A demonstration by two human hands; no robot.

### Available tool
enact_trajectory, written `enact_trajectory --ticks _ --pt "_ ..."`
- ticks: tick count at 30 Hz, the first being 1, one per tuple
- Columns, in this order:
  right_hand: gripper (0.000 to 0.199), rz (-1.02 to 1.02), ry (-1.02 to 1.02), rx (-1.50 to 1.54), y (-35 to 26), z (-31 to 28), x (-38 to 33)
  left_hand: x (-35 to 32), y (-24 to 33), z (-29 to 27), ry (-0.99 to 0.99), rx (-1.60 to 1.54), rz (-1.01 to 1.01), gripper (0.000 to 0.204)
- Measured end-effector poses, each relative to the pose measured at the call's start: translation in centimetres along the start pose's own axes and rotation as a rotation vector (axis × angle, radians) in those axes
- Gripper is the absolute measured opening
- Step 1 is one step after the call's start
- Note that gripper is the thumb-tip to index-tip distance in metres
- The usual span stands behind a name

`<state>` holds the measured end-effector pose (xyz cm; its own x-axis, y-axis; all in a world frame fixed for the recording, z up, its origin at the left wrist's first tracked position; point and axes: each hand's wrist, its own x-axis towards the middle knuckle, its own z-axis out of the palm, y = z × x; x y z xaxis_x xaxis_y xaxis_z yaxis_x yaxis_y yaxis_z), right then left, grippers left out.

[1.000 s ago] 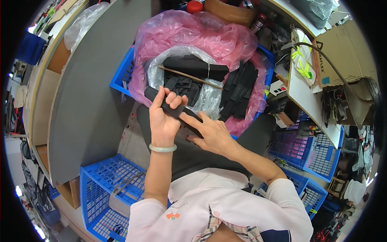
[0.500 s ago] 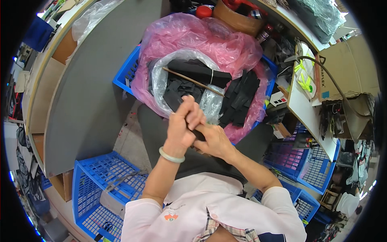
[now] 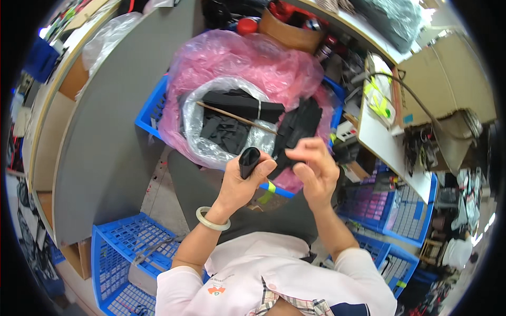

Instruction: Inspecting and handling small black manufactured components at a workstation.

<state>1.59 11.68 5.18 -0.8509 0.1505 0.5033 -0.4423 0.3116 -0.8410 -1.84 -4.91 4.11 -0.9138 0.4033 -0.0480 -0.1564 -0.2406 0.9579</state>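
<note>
My left hand [image 3: 240, 181], with a pale bangle [image 3: 213, 219] at its wrist, grips a black piece [image 3: 249, 162] that looks like a strip folded into a loop, its rounded end up. To the right and apart from it, my right hand [image 3: 318, 174] is raised with bent fingers, thumb and forefinger separated and nothing visible between them. Both hands are over the near rim of a blue basket lined with a pink plastic bag [image 3: 237, 55]. Inside, a clear bag [image 3: 192, 118] holds loose black strips [image 3: 224, 131] and a banded black bundle [image 3: 232, 101]. A thin wooden stick [image 3: 237, 117] lies across them.
More black strips [image 3: 303, 124] lie at the basket's right. A grey panel [image 3: 121, 121] curves along the left. Blue crates [image 3: 134, 237] stand at the lower left and right [image 3: 406, 210]. A cardboard box [image 3: 448, 79] is at the upper right.
My hands, together half a second ago, have come apart. The right moved rightward and opened; the black piece now shows plainly in my left hand. The view has shifted slightly.
</note>
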Motion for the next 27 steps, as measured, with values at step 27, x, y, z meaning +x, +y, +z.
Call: enact_trajectory --ticks 27 --pt "0.03 0.073 -0.288 0.022 -2.8 0.0 1.4 -2.5 -3.1 -1.1 0.011 0.53 0.157 0.032"
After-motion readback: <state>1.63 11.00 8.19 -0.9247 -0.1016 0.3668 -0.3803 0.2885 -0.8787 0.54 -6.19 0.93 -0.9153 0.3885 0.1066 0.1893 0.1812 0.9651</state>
